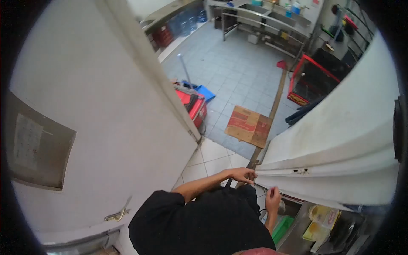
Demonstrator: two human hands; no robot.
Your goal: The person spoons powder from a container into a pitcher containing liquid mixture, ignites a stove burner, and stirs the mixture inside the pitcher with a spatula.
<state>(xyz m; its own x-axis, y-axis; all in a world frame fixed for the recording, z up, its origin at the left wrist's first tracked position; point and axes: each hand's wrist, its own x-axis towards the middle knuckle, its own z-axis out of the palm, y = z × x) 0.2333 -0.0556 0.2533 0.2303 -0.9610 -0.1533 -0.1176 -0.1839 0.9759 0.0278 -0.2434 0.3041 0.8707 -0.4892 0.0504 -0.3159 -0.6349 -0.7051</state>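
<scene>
My left hand (242,174) reaches across the front of my black shirt (191,221), beside the edge of the white wall (331,153). Its fingers are loosely bent and apart, with nothing visible in them. To the right, my right hand (273,199) is raised with its fingers drawn together; whatever they may hold is too small or hidden to make out. Just below the right hand are a round metal container (289,208) and a green tray (282,229), next to a metal counter (297,231).
A white door (110,119) stands open at left. Flattened cardboard (248,126) lies on the tiled floor past the doorway. Further in are a red cooler (195,108), a blue dustpan (205,93), a red-framed cabinet (312,80) and a sink (282,21). Yellow packets (323,221) rest at lower right.
</scene>
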